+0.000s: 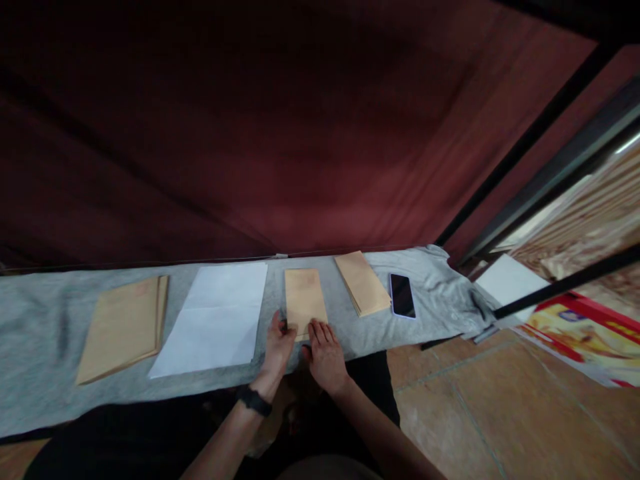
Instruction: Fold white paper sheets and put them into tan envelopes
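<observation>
A small tan envelope point(304, 297) lies on the grey cloth point(40, 313) in front of me. My left hand point(278, 348) rests at its near left corner, fingers bent with a small dark thing between thumb and fingers that I cannot make out. My right hand point(325, 353) lies flat on the envelope's near edge, fingers stretched out and holding nothing. A dark watch point(254, 401) is on my left wrist.
White paper sheets point(215, 319) lie left of the envelope, and a stack of large brown envelopes point(123, 327) further left. A stack of tan envelopes point(363, 283) and a black phone point(402, 295) lie to the right. A dark red curtain hangs behind. Tiled floor is at right.
</observation>
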`<state>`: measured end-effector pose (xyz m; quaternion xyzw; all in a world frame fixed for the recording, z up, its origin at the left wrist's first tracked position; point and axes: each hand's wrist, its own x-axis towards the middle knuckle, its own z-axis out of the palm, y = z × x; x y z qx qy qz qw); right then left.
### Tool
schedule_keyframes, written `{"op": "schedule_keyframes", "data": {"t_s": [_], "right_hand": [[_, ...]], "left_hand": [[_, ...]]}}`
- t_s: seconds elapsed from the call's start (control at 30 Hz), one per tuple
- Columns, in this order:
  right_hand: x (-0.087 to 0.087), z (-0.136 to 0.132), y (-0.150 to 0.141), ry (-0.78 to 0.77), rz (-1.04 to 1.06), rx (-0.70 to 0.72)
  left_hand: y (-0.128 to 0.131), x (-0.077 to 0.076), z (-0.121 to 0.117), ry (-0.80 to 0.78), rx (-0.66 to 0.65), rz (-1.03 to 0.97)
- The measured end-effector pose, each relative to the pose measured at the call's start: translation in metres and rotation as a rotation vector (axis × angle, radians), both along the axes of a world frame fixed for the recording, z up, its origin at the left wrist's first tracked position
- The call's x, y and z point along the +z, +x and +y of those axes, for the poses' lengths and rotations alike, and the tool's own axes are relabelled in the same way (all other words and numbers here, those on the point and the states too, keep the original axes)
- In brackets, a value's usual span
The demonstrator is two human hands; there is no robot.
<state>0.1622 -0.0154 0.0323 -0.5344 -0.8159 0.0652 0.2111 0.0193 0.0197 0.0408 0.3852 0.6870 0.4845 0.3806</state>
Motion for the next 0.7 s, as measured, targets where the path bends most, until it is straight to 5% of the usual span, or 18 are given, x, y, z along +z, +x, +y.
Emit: {"op": "schedule_keyframes", "data": {"t_s": [0.23,0.37,0.5,0.7], "right_hand": [[0.023,0.017,0.011,0.004,0.02,-0.138],[0.034,0.045,0.046,-0.082,0.515,-0.322],[0.034,0.075,0.09,-0.275,1.194,-0.535],[0.025,0.099,0.129,-0.329,1.4,-0.599]], "left_hand": [[0.021,0.053,0.003,0.02,-0.091,-0.274],[0.038,0.073,0.007,0.049,-0.195,-0.368],[0.045,0.061,0.006,-0.043,-0.234,-0.307],[0.045,0.032,-0.002,-0.15,-0.262,-0.287]]}}
